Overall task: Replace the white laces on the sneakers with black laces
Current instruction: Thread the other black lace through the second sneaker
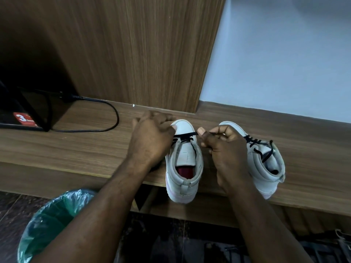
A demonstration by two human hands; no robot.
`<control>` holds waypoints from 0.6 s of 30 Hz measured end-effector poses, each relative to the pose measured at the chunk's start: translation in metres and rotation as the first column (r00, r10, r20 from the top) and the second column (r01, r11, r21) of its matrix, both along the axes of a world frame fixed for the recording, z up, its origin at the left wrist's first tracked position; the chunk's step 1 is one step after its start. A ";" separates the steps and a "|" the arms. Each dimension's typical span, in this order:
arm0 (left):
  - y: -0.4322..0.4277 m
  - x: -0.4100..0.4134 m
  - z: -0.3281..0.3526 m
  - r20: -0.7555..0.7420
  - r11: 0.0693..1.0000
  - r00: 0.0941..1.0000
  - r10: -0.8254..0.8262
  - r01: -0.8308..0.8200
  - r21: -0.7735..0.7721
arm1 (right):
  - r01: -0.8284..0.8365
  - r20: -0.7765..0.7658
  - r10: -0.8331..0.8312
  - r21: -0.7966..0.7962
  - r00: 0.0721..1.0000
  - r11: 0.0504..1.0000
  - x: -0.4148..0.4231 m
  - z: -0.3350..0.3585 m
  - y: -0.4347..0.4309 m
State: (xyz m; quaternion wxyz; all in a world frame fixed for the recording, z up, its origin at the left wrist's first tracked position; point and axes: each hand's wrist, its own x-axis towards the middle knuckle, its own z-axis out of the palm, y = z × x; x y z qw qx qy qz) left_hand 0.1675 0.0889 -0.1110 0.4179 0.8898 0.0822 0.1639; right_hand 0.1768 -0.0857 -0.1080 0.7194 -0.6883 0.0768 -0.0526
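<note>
Two pale grey high-top sneakers stand side by side on a wooden shelf (pixel 76 149), toes pointing away from me. The left sneaker (pixel 185 162) has a black lace (pixel 187 134) threaded through its lower eyelets and stretched straight across the toe. My left hand (pixel 152 137) holds one end of this lace at the shoe's left side, fingers curled. My right hand (pixel 222 143) pinches the other end between thumb and forefinger. The right sneaker (pixel 266 168), partly hidden behind my right hand, carries a black lace (pixel 256 147) through several eyelets. No white laces are in view.
A black box (pixel 24 111) with a red sticker sits at the shelf's left end, and a black cable (pixel 112 112) loops from it. A wood panel (pixel 133 54) rises behind the shelf. Below left is a bin (pixel 53 215) lined with a green bag.
</note>
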 end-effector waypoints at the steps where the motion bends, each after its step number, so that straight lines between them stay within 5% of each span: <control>1: -0.004 0.001 0.000 0.021 0.997 0.998 -0.063 0.064 -0.033 | -0.016 0.018 0.016 -0.011 1.000 1.000 0.000 0.001 0.001; 7: -0.022 0.003 0.001 0.016 0.928 0.950 -0.313 0.309 -0.208 | -0.083 0.102 0.086 -0.029 0.991 0.996 -0.003 0.000 0.004; 13: -0.016 0.002 -0.001 0.007 0.959 0.971 -0.238 0.236 -0.158 | -0.112 0.042 0.118 -0.124 0.992 0.986 -0.004 -0.003 0.004; 18: -0.010 0.005 -0.007 -0.010 0.959 0.997 -0.079 0.073 -0.274 | -0.191 -0.006 0.219 -0.515 0.976 0.836 0.000 -0.006 -0.003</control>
